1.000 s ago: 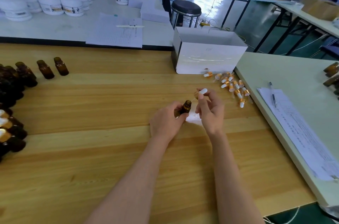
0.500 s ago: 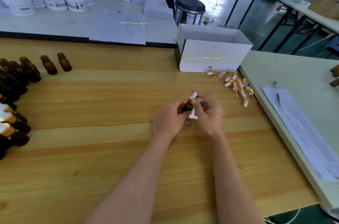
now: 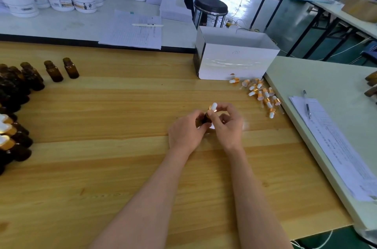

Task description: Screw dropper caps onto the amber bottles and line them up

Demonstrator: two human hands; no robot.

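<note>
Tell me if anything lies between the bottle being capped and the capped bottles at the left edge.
Nothing visible: only wooden table lies between the capped bottles and the bottle in the left hand, the right hand pinching its dropper cap.

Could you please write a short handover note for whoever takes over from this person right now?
Left hand grips an amber bottle just above the wooden table.
Right hand pinches a dropper cap set on the bottle's neck; I cannot tell how tight it is.
Done: capped bottles stand at the table's left edge.
Left: uncapped bottles wait at the back left. Loose caps lie to the right, in front of the white box.
Next, probably: finish this cap, set the bottle with the capped ones, and take another.
</note>
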